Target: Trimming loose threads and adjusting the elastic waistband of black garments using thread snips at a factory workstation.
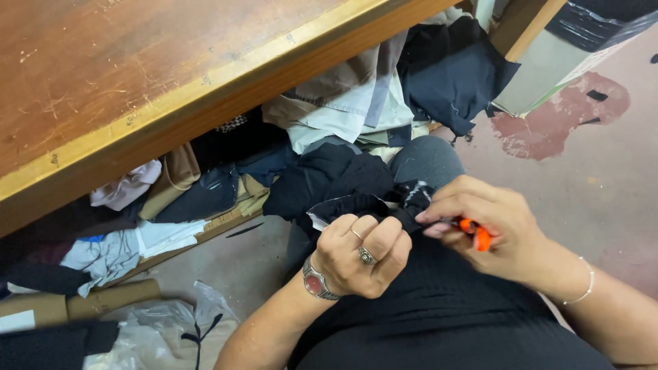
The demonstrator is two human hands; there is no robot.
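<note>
fists (363, 255) clenched on black fabric (356, 204)

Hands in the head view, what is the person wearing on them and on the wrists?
The left hand wears two silver rings on its fingers and a round silver metal wristwatch with a reddish dial. The right hand has no rings visible, only a thin pale bracelet around the wrist. Both forearms are bare, without sleeves.
</note>
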